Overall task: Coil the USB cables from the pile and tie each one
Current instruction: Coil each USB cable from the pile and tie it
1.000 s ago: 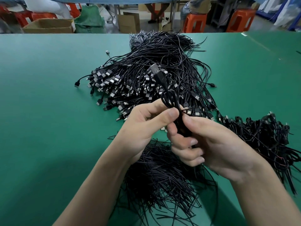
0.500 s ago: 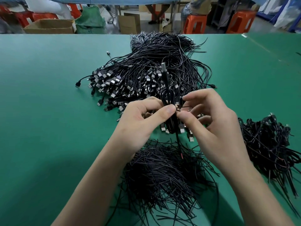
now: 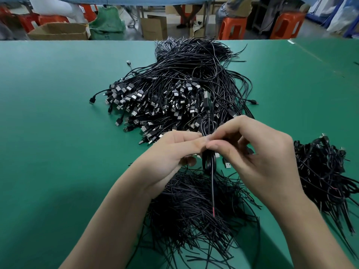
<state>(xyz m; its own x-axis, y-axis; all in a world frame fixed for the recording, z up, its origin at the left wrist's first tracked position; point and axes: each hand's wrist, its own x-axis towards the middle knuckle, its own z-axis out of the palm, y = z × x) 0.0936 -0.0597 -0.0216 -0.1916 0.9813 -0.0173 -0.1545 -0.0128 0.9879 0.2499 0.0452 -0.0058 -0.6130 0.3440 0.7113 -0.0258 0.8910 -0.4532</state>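
A big pile of black USB cables (image 3: pixel 174 94) lies on the green table (image 3: pixel 48 133), plugs toward me. Above its near edge I hold one coiled black cable (image 3: pixel 208 123) upright, its USB plug pointing away and a loose tail with a red tip hanging down. My left hand (image 3: pixel 174 152) pinches the coil's middle between thumb and fingers. My right hand (image 3: pixel 262 152) pinches the same spot from the right, fingers curled; what lies between its fingertips is too small to make out. A heap of thin black tie wires (image 3: pixel 194 210) lies below my hands.
A heap of bundled black cables (image 3: pixel 326 171) lies at the right. Beyond the table's far edge stand cardboard boxes (image 3: pixel 58 32), orange stools (image 3: pixel 233 26) and a green bag (image 3: pixel 106 24); seated people show there in part.
My right hand rose from gripping the coil's lower part to pinching its middle beside my left thumb. The coil now stands more upright, its tail hanging down.
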